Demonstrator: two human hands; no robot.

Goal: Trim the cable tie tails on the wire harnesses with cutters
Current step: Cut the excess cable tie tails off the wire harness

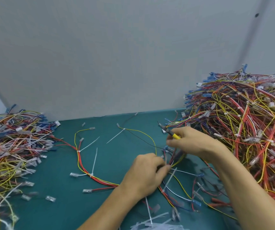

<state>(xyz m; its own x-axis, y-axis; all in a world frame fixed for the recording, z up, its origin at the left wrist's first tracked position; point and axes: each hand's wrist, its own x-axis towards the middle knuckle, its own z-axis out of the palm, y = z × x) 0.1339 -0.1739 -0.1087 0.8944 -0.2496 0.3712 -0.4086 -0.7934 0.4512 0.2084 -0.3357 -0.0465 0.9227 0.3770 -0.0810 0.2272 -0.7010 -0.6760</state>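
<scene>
On the green counter [117, 160], near its middle, we see the left hand [147, 173] with its fingers curled, pinching a bunch of wires of the harness [103, 181] that lies spread across the surface. The right hand [194, 143] sits just beyond it, fingers wrapped round the yellow grip of the cutters [173, 134]. Their dark tip points up and to the left, clear of the wires, and we cannot tell how far the blades are parted. The right hand's lower fingers also touch the blue-ended wires beneath it. Long white tails [94, 161] stick out uncut from the ties along the harness, and another lies just beside the left fingertips. A left pile [9, 146] of harnesses lies at the counter's left side and a taller right pile [241, 122] at its right, both a tangle of red, yellow and blue. White clippings [158, 225] are heaped at the near edge. Behind the counter stands a plain grey wall [100, 55].
</scene>
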